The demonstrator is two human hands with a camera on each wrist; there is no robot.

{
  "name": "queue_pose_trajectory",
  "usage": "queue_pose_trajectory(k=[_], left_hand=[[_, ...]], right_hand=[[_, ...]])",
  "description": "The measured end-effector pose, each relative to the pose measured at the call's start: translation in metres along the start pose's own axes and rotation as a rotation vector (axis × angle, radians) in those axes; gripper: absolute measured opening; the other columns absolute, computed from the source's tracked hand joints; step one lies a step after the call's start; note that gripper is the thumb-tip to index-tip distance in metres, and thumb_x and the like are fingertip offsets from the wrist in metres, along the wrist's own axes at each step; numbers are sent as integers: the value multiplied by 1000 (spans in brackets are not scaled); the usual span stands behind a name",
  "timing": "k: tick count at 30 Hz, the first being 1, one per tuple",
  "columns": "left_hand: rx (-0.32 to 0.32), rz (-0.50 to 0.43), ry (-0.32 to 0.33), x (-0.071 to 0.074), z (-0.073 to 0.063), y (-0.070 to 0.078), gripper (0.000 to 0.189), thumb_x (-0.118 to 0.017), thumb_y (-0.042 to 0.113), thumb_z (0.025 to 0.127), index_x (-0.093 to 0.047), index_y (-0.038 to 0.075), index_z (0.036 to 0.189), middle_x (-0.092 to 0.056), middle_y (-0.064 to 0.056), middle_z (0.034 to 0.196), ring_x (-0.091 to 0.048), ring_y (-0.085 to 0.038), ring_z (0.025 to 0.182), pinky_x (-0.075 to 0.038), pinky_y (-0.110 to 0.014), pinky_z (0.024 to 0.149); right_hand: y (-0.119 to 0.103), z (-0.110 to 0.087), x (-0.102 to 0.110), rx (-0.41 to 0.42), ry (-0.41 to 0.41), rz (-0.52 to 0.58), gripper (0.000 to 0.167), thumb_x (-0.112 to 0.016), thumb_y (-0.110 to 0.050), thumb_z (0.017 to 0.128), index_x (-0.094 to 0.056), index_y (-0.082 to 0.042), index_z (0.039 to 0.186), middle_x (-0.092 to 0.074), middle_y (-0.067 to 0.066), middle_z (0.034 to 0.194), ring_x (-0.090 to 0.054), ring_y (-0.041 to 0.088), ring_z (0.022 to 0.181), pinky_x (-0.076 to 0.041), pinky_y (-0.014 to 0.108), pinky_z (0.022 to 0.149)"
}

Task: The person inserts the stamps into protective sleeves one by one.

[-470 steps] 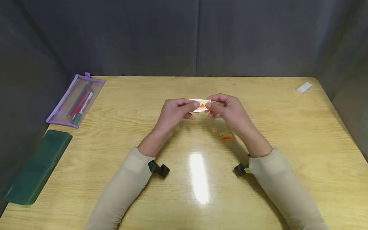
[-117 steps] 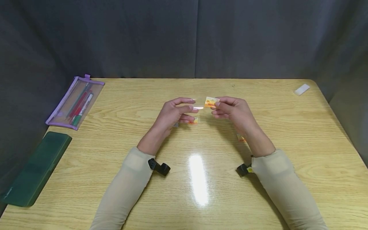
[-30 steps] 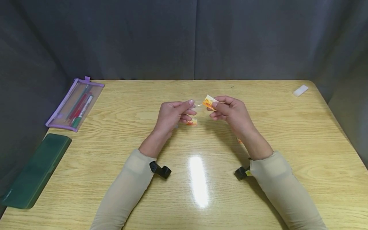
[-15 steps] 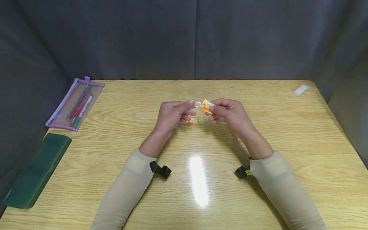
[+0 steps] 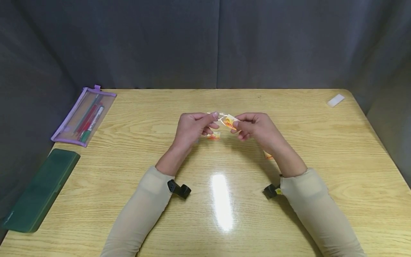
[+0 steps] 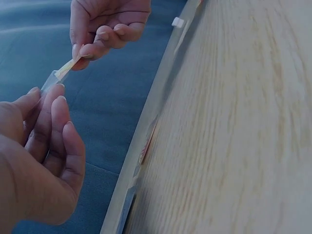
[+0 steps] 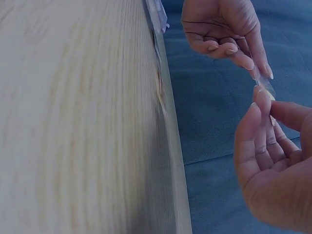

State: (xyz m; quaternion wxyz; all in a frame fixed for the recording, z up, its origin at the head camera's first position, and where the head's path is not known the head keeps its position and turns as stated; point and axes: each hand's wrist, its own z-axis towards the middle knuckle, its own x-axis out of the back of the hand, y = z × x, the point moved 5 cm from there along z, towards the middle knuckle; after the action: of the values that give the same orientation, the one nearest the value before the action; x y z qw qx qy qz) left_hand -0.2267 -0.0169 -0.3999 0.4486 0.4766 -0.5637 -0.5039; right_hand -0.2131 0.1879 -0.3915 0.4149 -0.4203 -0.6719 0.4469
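My left hand (image 5: 192, 126) pinches a clear plastic sleeve (image 6: 48, 84) between thumb and fingers; its edges shine in the head view. Opposite it, my right hand (image 5: 258, 126) pinches a small yellow-and-orange printed card (image 5: 229, 122), tilted down to the right. The card's end sits right at the mouth of the sleeve in the left wrist view. Both things are held up above the table. A similar printed card (image 5: 214, 135) lies on the table beyond my left fingers, and another printed piece (image 5: 268, 155) is partly hidden by my right wrist.
A purple-edged mesh pouch (image 5: 86, 116) with pens inside lies at the back left. Nearer on that side is a dark green case (image 5: 43, 189). A small white block (image 5: 335, 100) lies by the table's back right corner. Dark curtains (image 5: 154, 46) stand behind the table.
In the last second, the right hand has lowered the card and brought it left against the plastic sleeve. Earlier, both hands held one shiny printed piece, and no card lay by the left fingers.
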Motion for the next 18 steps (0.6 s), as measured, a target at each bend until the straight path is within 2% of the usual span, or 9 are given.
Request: queue_pose_trajectory(k=[5, 11, 18], left_hand=[[1, 30, -4, -2, 0, -3, 33, -77, 35, 91, -81, 3, 99, -78, -4, 76, -68, -14, 57, -61, -34, 64], [21, -9, -33, -7, 0, -4, 25, -78, 27, 91, -81, 5, 100, -79, -7, 80, -69, -17, 56, -63, -46, 72], [68, 1, -63, -11, -1, -6, 20, -77, 23, 91, -81, 6, 100, -78, -5, 79, -68, -16, 57, -61, -32, 64]], right_hand=[[0, 0, 1, 1, 9, -31, 29, -65, -24, 100, -68, -1, 117, -71, -4, 86, -63, 11, 69, -60, 32, 73], [-2, 0, 1, 18, 10, -57, 30, -65, -26, 100, -69, -1, 116, -69, -4, 87, -63, 12, 72, -59, 32, 76], [-2, 0, 1, 18, 18, -99, 29, -65, -26, 100, -70, -3, 116, -70, -4, 89, -62, 13, 74, -59, 36, 78]])
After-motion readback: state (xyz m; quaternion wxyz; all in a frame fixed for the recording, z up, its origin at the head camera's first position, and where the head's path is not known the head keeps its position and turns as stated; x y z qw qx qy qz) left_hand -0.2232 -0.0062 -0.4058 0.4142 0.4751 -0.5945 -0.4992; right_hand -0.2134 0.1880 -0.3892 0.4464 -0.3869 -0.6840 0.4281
